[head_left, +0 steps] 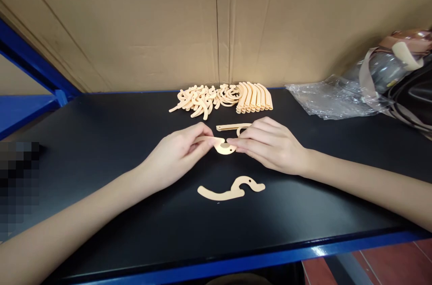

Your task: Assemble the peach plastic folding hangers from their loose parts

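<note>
A cream, S-shaped flat piece (225, 149) with a curved hook and a small hole is held up above the table between both hands. My left hand (180, 152) pinches its long arm, most of which is hidden by the fingers. My right hand (275, 145) grips the hooked end with closed fingertips. A matching S-shaped piece (219, 195) lies flat on the black table nearer to me. Just beyond my right fingers are a straight, channel-like cream part (232, 127) and a ring-like part (239, 131), both partly covered by that hand.
Toward the back lie a loose heap of cream curved pieces (199, 98), several hoop-shaped parts (229, 95) and a neat row of curved handle-like parts (254, 97). Clear plastic wrap (332, 96) and a dark bag (413, 94) are at right. A cardboard wall (151, 24) stands behind.
</note>
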`<state>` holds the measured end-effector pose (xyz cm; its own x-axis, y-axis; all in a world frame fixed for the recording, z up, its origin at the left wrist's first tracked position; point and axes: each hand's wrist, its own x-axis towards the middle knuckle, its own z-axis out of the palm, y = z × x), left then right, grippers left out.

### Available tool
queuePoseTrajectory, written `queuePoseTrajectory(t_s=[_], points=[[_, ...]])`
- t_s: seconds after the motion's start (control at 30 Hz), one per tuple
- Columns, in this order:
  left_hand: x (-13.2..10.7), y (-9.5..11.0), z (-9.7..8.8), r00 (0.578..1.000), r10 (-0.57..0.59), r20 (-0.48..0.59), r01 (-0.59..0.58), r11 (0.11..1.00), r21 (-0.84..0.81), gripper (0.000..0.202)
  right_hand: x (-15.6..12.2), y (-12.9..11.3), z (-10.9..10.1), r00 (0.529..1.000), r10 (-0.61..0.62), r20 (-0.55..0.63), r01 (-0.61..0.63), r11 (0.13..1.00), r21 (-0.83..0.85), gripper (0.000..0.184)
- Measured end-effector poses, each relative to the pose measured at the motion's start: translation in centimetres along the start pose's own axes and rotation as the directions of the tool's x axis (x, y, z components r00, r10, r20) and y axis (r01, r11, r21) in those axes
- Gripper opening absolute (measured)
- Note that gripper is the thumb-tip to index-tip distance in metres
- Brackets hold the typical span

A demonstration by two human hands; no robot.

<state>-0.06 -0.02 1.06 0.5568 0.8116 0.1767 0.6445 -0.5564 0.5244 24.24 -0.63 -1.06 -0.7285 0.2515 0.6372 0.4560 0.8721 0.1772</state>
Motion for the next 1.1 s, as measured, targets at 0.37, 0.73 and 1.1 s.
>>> queuePoseTrajectory(t_s=[0.37,0.73,1.1], points=[[-1.1,0.5,1.2,0.921,0.384,0.056,-0.386,0.887,0.253,0.025,0.3,-0.7,-0.6,0.964,-0.247,0.101,0.260,0.955,-0.142,0.031],[-0.4,-0.2,0.4,0.971,0.237,0.043,-0.240,0.931,0.276,0.030,0.1,0.4,0.3,0.977,0.206,0.053,-0.211,0.971,0.111,0.013],[0.1,-1.0,0.2,0.999,0.034,-0.013,-0.026,0.923,0.385,0.030,-0.3,1.2,0.5,0.869,0.309,0.386,-0.453,0.811,0.370,0.012]])
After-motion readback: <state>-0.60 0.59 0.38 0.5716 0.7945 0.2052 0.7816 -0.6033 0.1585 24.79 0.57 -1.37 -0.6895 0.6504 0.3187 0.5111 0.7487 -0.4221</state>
